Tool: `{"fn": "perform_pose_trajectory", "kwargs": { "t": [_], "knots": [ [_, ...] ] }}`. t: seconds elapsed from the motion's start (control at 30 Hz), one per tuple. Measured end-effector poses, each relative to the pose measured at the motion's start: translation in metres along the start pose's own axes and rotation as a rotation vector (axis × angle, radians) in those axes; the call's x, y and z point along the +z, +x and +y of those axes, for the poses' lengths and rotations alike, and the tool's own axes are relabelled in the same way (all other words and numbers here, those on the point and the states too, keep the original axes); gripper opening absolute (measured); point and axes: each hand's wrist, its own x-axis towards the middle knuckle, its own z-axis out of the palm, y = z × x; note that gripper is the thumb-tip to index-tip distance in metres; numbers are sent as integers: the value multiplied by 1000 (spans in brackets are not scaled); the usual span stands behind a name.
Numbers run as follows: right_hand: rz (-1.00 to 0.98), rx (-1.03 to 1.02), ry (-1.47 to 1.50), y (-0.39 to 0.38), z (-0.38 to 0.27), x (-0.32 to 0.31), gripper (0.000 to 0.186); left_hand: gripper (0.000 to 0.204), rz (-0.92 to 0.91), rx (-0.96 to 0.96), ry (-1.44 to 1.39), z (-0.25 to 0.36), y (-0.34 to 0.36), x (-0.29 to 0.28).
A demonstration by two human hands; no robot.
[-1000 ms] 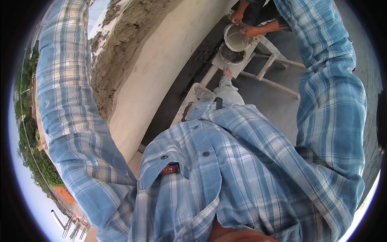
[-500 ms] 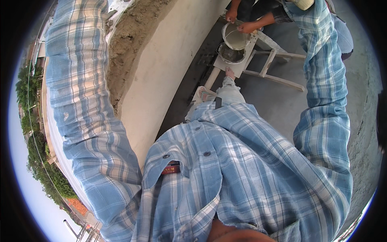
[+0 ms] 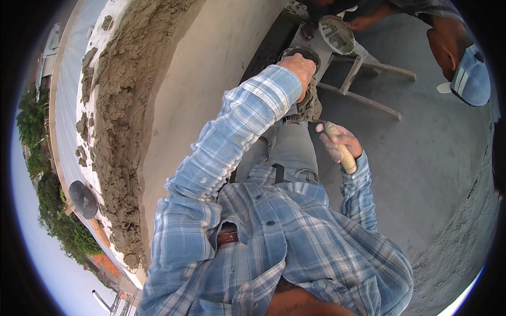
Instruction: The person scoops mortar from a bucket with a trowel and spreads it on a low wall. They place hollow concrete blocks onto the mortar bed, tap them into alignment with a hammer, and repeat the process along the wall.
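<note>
- Wooden handle [image 3: 345, 154] first: it's in the right hand [image 3: 340, 145], fingers wrapped around it. Long axis slants from upper left to lower right, top end toward the mortar lump [image 3: 312, 107]. Any blade on it? Can't make one out.
- That lump is ahead and a bit left of the right grip, between the two hands – the left hand [image 3: 299, 71] is the nearer one, just beside it, can't tell if touching.
- Left hand reaches over the near bucket [image 3: 307, 51], back of the hand up. Fingers are hidden, so no clue what they're holding, if anything.
- Further out, a co-worker's hand [image 3: 362, 22] is near the second bucket [image 3: 337, 52].
- Vs. a second ago: both sleeves ran off the top with no hands showing; now both hands are down in view. The second bucket was tilted over the near one – now it's off to its right. A dark round tool [image 3: 83, 199] shows on the ledge.
</note>
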Motion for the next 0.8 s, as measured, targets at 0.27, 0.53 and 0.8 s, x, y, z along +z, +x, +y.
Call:
{"fn": "perform_pose_trajectory", "kwargs": {
  "t": [0.27, 0.53, 0.8],
  "knots": [
    [364, 77, -69, 145, 3, -238, 49, 73, 502, -104, -691, -91, 177, 172],
    [968, 319, -507, 368, -21, -497, 28, 64, 205, -539, -1167, -179, 171, 422],
    [759, 543, -1846, 356, -6, -476, 44, 65, 362, -658, -1420, -186, 248, 475]
  ]
}}
